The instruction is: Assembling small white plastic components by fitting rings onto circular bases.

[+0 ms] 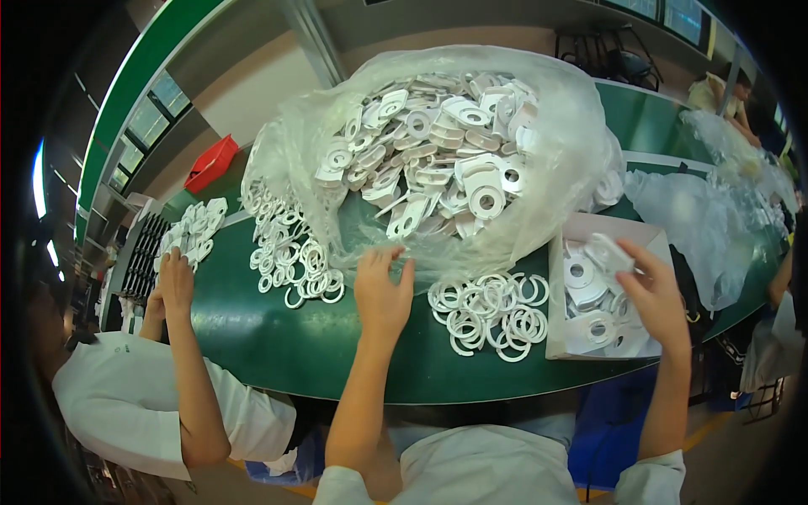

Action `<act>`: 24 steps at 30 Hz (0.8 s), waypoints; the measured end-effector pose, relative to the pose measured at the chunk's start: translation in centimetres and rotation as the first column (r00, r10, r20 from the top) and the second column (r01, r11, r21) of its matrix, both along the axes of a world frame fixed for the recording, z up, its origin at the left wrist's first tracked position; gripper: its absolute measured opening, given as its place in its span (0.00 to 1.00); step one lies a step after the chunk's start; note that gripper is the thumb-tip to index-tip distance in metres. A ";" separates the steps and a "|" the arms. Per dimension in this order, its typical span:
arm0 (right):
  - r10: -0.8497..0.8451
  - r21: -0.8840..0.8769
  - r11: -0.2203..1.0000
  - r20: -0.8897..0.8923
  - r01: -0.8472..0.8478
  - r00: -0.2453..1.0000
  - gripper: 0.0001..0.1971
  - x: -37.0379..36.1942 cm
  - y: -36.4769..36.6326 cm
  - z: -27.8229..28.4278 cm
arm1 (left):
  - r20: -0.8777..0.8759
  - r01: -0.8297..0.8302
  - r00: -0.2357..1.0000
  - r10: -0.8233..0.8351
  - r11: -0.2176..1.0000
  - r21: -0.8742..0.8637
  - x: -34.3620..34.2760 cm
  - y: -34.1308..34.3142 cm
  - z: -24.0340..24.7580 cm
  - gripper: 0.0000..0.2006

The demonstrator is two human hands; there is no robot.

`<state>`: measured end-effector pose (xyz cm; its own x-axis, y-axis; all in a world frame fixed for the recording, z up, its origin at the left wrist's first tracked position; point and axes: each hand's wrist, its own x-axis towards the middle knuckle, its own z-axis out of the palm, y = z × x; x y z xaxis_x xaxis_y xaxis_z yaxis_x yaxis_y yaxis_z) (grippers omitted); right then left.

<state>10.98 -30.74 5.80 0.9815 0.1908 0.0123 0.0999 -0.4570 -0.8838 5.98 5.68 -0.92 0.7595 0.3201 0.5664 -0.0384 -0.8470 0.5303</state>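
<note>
My left hand (383,290) is at the front edge of a big clear plastic bag (572,118), its thumb apart from the fingers and nothing visible in it. Heaped inside the bag are white plastic parts (429,139), flat with a round hole at one end. Above a white open box (555,295) at the right, my right hand (656,290) grips a white plastic part (608,255). More such parts (589,299) lie inside that box. Between my hands, a pile of white C-shaped rings (492,311) rests on the green table (278,349).
Left of the bag lie more white rings (290,252). A co-worker (143,396) sits at the left, hands near another pile of white parts (198,227). A red bin (210,164) stands behind. Clear plastic bags (690,210) cover the table's right side; another person (728,97) sits beyond.
</note>
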 end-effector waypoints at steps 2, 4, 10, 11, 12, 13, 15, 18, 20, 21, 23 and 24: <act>0.017 0.090 0.995 0.199 -0.036 0.980 0.18 -0.4 0.5 -0.2 | 0.032 -0.018 0.999 0.014 0.990 0.138 2.9 0.1 0.2 0.10; -0.101 0.168 0.985 0.318 0.049 0.943 0.14 0.1 -1.2 -0.5 | 0.034 -0.004 0.999 -0.006 0.957 0.289 5.0 0.6 -0.4 0.11; -0.732 0.566 0.671 0.401 0.479 0.551 0.09 3.9 -13.6 -0.2 | 0.143 -0.040 0.989 0.030 0.997 0.065 5.6 3.7 0.2 0.10; -0.679 0.415 0.727 0.319 0.547 0.661 0.08 5.3 -15.5 0.3 | 0.230 -0.023 0.973 0.028 0.999 -0.024 5.0 3.1 1.6 0.09; -0.628 0.253 0.775 0.213 0.579 0.748 0.07 6.7 -16.9 1.1 | 0.317 0.001 0.948 0.036 0.993 -0.114 4.6 2.5 2.7 0.09; -0.475 -0.010 0.852 0.407 0.524 0.780 0.07 8.4 -17.7 1.2 | 0.324 0.019 0.946 0.020 0.993 -0.118 4.3 1.8 3.1 0.09; -0.167 -0.386 0.845 0.470 0.371 0.867 0.08 13.0 -18.1 -0.5 | 0.369 0.160 0.929 -0.037 0.937 -0.309 2.9 0.9 3.1 0.08; -0.043 -0.530 0.800 0.417 0.282 0.908 0.09 15.4 -17.8 -0.4 | 0.317 0.195 0.945 -0.077 0.912 -0.360 -1.3 -0.9 1.5 0.07; 0.010 -0.626 0.722 0.435 0.295 0.900 0.11 18.9 -13.0 1.4 | 0.235 0.150 0.970 -0.056 0.903 -0.402 -5.0 -1.6 0.1 0.07; 0.041 -0.673 0.678 0.437 0.296 0.899 0.11 19.9 -10.1 1.4 | 0.173 0.106 0.984 -0.037 0.909 -0.403 -6.8 -1.6 -0.8 0.07; 0.105 -0.760 0.577 0.434 0.301 0.895 0.12 20.5 -9.0 1.3 | 0.162 0.040 0.986 0.043 0.878 -0.477 -9.8 -2.0 -2.3 0.06; 0.143 -0.799 0.522 0.427 0.299 0.893 0.13 19.8 -8.7 0.5 | 0.160 0.034 0.986 0.049 0.877 -0.479 -10.9 -2.0 -3.3 0.06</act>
<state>30.80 -39.45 6.29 0.9293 0.2498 0.2720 0.2502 -0.9676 0.0337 -4.90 3.67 -4.17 0.6666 0.5885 0.4575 -0.1540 -0.4918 0.8570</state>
